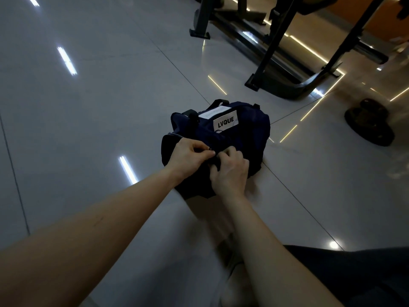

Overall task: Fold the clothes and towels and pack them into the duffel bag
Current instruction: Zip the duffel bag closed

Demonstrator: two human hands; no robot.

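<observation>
Left hand (190, 155) pinches shut on a small metal pull, prob. the zip, at the duffel bag (232, 138) on the floor (88, 107). Right hand (230, 171), grip closed, bunches fabric to steady it. No clothes visible.

two bare forearms with no sleeves or jewellery; dark trousers (354, 273) cover a leg at lower right.

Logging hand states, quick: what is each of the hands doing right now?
Left hand: pinched shut on something small at the top of the dark navy fabric duffel bag.
Right hand: closed, gripping the bag fabric.
</observation>
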